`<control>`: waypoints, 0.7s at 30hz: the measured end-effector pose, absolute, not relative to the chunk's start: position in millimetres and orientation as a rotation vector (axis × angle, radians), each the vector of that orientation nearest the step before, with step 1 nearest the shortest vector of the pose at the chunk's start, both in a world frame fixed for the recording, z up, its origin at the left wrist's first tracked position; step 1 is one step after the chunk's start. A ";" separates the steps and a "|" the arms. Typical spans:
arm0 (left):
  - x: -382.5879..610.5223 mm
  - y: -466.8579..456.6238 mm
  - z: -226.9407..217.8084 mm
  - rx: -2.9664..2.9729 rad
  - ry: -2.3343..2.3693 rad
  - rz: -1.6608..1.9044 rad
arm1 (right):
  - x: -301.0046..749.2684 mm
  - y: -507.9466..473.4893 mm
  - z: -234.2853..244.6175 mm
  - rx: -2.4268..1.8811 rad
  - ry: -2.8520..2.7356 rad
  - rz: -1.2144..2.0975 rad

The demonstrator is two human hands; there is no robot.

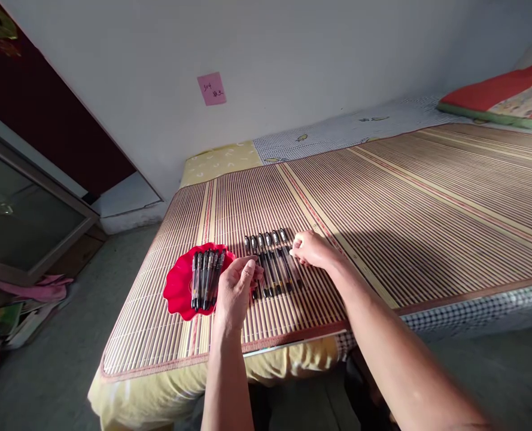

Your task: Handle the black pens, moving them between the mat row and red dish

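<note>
Several black pens lie side by side in a row on a striped bamboo mat that covers a bed. My right hand rests at the right end of that row, its fingertips touching the outermost pen. My left hand hovers at the row's left end with fingers loosely curled and nothing visibly in it. Just left of it sits a red scalloped plate holding several more black pens.
The bed's near edge runs below the hands, with a yellow sheet under the mat. A wall with a pink note stands behind. A pillow lies far right. Clutter sits on the floor at left.
</note>
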State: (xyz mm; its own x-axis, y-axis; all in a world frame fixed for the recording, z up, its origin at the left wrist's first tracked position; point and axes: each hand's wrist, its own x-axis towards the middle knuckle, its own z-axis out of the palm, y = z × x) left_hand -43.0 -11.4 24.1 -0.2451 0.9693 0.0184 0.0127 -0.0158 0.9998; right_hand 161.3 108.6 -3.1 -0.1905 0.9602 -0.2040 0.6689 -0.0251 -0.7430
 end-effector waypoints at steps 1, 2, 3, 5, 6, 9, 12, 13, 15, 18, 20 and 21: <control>-43.3 -10.9 23.3 1.105 1.390 1.397 | 161.5 108.5 -2.9 -1.706 -1.889 1.072; -43.4 -10.6 22.7 1.106 1.390 1.397 | 161.7 108.5 -3.0 -1.708 -1.891 1.078; -43.5 -10.4 22.3 1.105 1.390 1.396 | 161.9 108.6 -3.3 -1.708 -1.893 1.083; -43.4 -10.3 21.9 1.103 1.389 1.396 | 162.5 109.0 -3.9 -1.703 -1.901 1.092; -43.3 -10.4 21.9 1.102 1.388 1.395 | 162.8 109.2 -4.0 -1.700 -1.907 1.095; -43.2 -10.6 21.9 1.099 1.385 1.390 | 163.8 109.1 -2.6 -1.688 -1.928 1.099; -43.1 -10.3 21.6 1.098 1.385 1.390 | 164.3 108.1 0.5 -1.681 -1.942 1.103; -43.0 -10.0 21.4 1.099 1.385 1.390 | 164.3 107.7 1.6 -1.680 -1.944 1.105; -42.9 -9.4 20.8 1.100 1.384 1.392 | 163.7 106.5 4.1 -1.683 -1.944 1.110; -43.2 -8.9 20.2 1.102 1.378 1.388 | 162.1 103.9 8.4 -1.694 -1.942 1.107; -43.5 -9.0 20.1 1.100 1.379 1.386 | 160.9 101.8 11.3 -1.706 -1.941 1.093; -43.7 -9.1 20.1 1.099 1.379 1.385 | 160.3 101.0 12.5 -1.711 -1.942 1.086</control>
